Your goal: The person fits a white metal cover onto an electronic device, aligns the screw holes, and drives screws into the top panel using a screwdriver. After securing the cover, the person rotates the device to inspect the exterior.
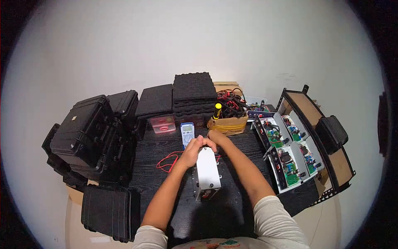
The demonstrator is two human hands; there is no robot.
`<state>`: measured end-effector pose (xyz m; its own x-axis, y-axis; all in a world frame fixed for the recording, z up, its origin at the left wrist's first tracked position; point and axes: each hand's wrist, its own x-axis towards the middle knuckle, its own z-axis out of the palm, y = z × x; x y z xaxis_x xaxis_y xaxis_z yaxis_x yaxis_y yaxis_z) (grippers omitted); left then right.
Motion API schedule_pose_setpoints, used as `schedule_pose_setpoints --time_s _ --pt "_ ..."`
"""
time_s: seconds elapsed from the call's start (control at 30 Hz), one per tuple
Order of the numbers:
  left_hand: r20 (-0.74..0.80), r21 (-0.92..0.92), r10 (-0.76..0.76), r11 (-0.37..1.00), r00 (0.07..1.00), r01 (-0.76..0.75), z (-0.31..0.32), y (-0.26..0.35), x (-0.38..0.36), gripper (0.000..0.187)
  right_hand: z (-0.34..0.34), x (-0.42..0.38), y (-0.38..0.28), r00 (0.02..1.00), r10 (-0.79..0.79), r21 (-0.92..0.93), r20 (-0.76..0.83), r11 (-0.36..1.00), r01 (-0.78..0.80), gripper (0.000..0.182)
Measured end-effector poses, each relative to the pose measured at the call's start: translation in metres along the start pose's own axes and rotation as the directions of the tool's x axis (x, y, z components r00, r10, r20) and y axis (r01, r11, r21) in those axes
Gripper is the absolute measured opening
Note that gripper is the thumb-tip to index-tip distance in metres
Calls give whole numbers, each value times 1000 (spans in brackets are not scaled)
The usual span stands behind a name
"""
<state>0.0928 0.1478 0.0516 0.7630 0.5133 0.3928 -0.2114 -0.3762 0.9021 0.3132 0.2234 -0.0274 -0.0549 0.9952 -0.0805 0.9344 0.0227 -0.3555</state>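
A white metal case [208, 170] with a dark front panel stands on the black table [166, 199], its long side pointing away from me. My left hand [195, 151] is closed round the case's far end, fingers curled over its top edge. Just beyond that end is my right hand [216, 137], bent inward; its fingers are hidden, so what they hold does not show. A blue and white multimeter [188, 133] lies right behind my left hand. Red test leads [168, 162] loop on the table left of the case.
Black hard cases [83, 128] are stacked at the left. Foam sheets [191, 89] rise at the back beside a cardboard box [230, 125] of tangled cables and a yellow-handled screwdriver [217, 111]. On the right, several open white housings [286, 166] show green circuit boards near a black-framed shelf [306, 108].
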Motion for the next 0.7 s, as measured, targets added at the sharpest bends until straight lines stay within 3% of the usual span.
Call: schedule_pose_setpoints --time_s 0.17,0.3,0.4,0.5,0.6,0.7 --pt "-13 -117 -152 982 988 150 6 13 -3 95 -12 -11 -3 1000 -18 69 -20 997 19 19" --pt "5 -141 -142 980 990 141 6 9 -2 96 -10 -16 9 999 -42 63 -27 997 44 19" --pt "-4 -181 -148 973 989 145 7 7 -2 98 -8 -28 13 956 -174 191 -235 957 220 17" --pt "-12 -202 -156 968 988 150 7 9 -3 99 -13 -37 13 975 -120 540 -189 816 205 21" --pt "10 -241 -185 953 983 182 7 9 -2 100 -11 -48 16 986 40 866 -159 485 121 19" --pt "56 -293 -204 932 977 211 2 8 -2 102 -13 -57 21 972 127 820 -200 565 95 17"
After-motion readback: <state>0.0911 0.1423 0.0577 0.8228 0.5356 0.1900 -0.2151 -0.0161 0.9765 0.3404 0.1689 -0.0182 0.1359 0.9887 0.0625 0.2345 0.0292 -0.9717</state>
